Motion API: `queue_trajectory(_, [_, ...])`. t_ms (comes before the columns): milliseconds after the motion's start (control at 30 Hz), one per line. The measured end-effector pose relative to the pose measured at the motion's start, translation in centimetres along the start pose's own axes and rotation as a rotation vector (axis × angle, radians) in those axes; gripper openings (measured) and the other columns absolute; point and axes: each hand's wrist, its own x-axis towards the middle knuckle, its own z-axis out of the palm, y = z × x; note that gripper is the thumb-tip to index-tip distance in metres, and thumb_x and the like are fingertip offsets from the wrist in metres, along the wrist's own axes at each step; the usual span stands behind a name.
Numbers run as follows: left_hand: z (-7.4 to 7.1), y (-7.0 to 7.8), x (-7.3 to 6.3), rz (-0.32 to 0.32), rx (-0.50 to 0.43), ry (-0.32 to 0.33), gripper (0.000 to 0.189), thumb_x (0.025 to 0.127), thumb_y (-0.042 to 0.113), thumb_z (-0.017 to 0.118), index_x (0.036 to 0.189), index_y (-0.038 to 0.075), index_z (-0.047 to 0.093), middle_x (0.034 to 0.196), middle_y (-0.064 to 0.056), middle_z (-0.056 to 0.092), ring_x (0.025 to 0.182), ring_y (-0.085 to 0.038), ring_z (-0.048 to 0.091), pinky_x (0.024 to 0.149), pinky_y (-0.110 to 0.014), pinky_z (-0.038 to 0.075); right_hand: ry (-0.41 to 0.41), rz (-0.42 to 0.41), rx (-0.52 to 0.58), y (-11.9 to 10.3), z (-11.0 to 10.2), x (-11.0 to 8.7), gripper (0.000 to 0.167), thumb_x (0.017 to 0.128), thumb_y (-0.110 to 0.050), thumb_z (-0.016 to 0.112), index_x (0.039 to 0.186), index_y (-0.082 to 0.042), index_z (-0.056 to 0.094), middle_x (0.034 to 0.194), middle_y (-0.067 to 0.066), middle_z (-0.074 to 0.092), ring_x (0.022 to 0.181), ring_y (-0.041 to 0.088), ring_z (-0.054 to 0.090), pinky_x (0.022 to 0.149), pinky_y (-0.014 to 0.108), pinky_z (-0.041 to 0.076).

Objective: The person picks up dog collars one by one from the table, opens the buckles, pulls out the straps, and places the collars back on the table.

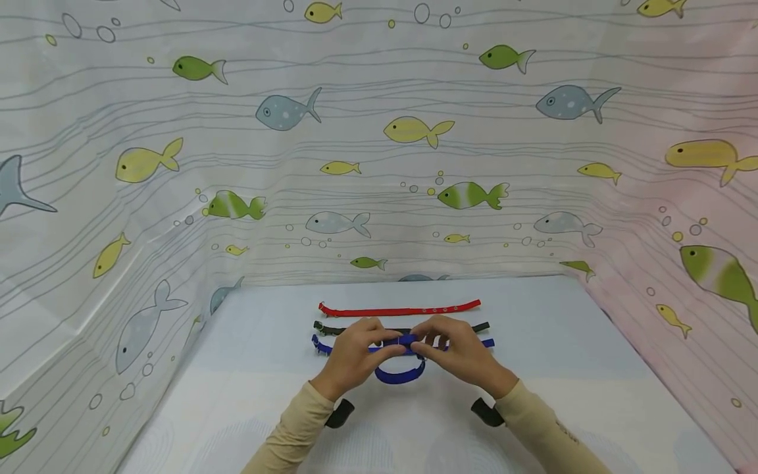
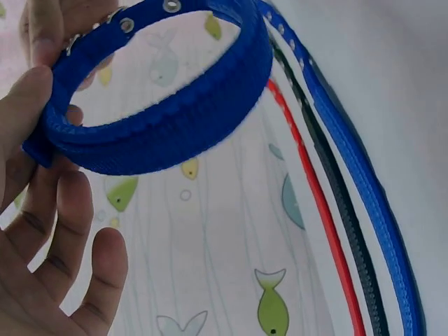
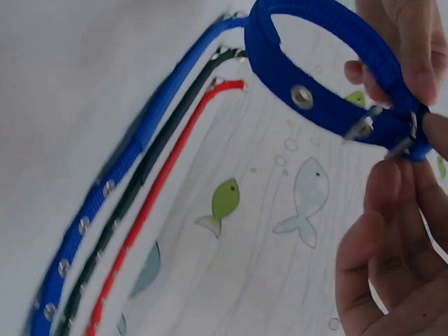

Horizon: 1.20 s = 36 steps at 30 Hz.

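Note:
A blue collar [image 1: 399, 377] with metal eyelets is bent into a closed loop and held up above the table. My left hand [image 1: 358, 352] pinches it between thumb and fingers on one side. On the other side my right hand [image 1: 458, 349] pinches it near the buckle. In the right wrist view the strap of the collar [image 3: 315, 105] runs through its metal buckle [image 3: 402, 143], with an eyelet at the prong. The left wrist view shows the padded band of the collar [image 2: 175, 133] arching away from my left thumb.
Behind my hands three straps lie stretched out in rows: a red collar [image 1: 379, 313], a dark green collar [image 1: 334, 330] and another blue collar [image 1: 488, 343]. They rest on the white table [image 1: 533, 329]. Fish-patterned sheeting [image 1: 379, 197] stands at the back and both sides.

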Motion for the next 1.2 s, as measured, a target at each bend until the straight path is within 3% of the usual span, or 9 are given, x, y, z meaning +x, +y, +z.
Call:
queue_trajectory(167, [0.22,0.05,0.11,0.098,0.102,-0.004,0.029,0.089,0.038,0.078,0.104,0.014,0.082,0.079,0.009,0.053,0.072,-0.009,0.049,0.062,-0.017,0.04,-0.039,-0.039,-0.156,-0.23,-0.26,-0.08,0.024,0.09,-0.038,0.079,0.109,-0.024,0.074,0.097,-0.017,0.067,0.081,0.005,0.062,0.064,0.023,0.052])
queue_trajectory(300, [0.39,0.21,0.27,0.139,0.136,-0.007,0.029,0.089,0.04,0.077,0.104,0.015,0.082,0.079,0.009,0.053,0.072,-0.005,0.046,0.062,-0.017,0.038,-0.069,-0.043,-0.169,-0.21,-0.4,-0.06,0.025,0.09,-0.039,0.078,0.109,-0.023,0.075,0.095,-0.018,0.069,0.079,0.002,0.062,0.064,0.023,0.051])
queue_trajectory(633, [0.68,0.27,0.45,0.108,0.097,0.009,0.03,0.09,0.04,0.077,0.105,0.015,0.081,0.079,0.008,0.052,0.073,-0.005,0.044,0.061,-0.015,0.038,-0.033,-0.067,-0.059,0.1,-0.68,-0.11,0.021,0.093,-0.031,0.076,0.112,-0.02,0.076,0.096,-0.017,0.071,0.08,0.002,0.062,0.064,0.023,0.054])
queue_trajectory(1000, [0.44,0.3,0.64,0.09,0.069,0.052,0.028,0.088,0.034,0.08,0.105,0.012,0.081,0.082,0.007,0.057,0.075,-0.007,0.05,0.063,-0.015,0.041,0.005,0.007,0.124,0.47,-0.64,-0.12,0.024,0.094,-0.03,0.073,0.115,-0.019,0.073,0.103,-0.011,0.073,0.088,0.007,0.071,0.077,0.03,0.059])
queue_trajectory(1200, [0.31,0.28,0.88,0.104,0.082,0.054,0.028,0.085,0.033,0.082,0.104,0.012,0.081,0.081,0.005,0.057,0.076,-0.007,0.049,0.063,-0.017,0.041,-0.012,0.01,0.065,0.29,-0.88,-0.04,0.024,0.094,-0.031,0.074,0.116,-0.02,0.071,0.1,-0.014,0.071,0.084,0.005,0.067,0.075,0.027,0.058])
